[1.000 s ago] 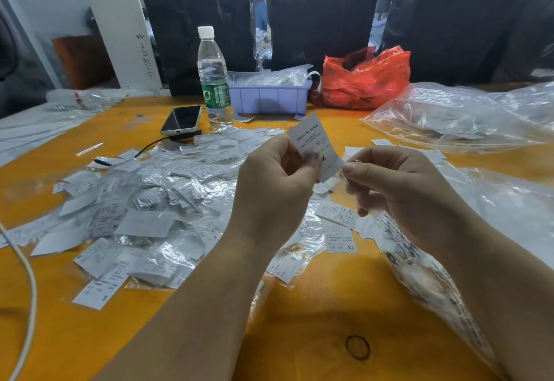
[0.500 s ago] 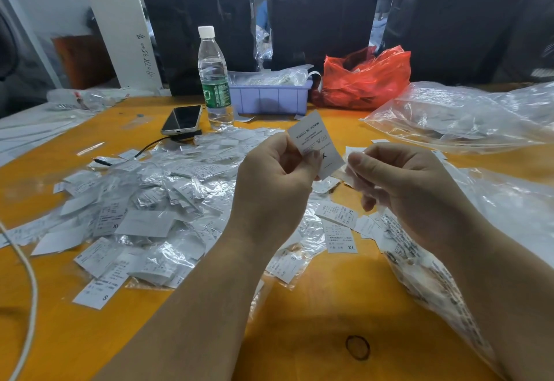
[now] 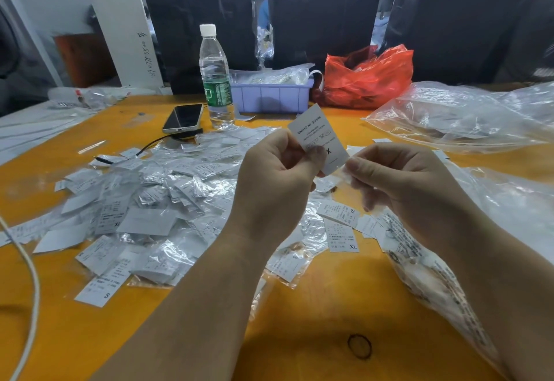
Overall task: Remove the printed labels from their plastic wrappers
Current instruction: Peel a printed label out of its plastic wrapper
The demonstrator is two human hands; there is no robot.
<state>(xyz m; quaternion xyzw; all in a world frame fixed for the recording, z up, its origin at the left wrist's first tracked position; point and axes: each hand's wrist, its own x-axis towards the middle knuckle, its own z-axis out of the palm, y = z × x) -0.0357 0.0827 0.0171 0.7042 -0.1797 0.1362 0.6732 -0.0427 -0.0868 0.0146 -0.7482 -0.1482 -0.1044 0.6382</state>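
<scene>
1. The left hand [image 3: 278,176] pinches a white printed label [image 3: 319,139] between thumb and curled fingers; the label stands tilted above the desk [image 3: 314,320], its print reading "MADE IN CHINA" upside down from this view.
2. The right hand [image 3: 401,188] has its fingers curled, thumb and forefinger pinching a clear plastic wrapper [image 3: 344,172] at the label's lower right corner; the wrapper is thin and hard to make out, so I cannot tell how much of the label is still inside it.
3. Both hands are raised over the orange desk, close together, nearly touching at the label.
4. To the left lies a pile of wrapped and loose labels [image 3: 144,200]; a few more loose labels [image 3: 341,230] lie under the hands, marked XL and XS.
5. Under the right forearm lies a clear bag of labels [image 3: 425,275].
6. Farther back stand a water bottle [image 3: 215,77], a phone [image 3: 184,117] with a black cable [image 3: 150,145], a lilac tray [image 3: 269,97] and a red plastic bag [image 3: 368,77]; large clear bags [image 3: 455,116] spread at the right; a white cord [image 3: 31,290] runs along the left edge; a dark ring [image 3: 359,346] marks the near desk.
</scene>
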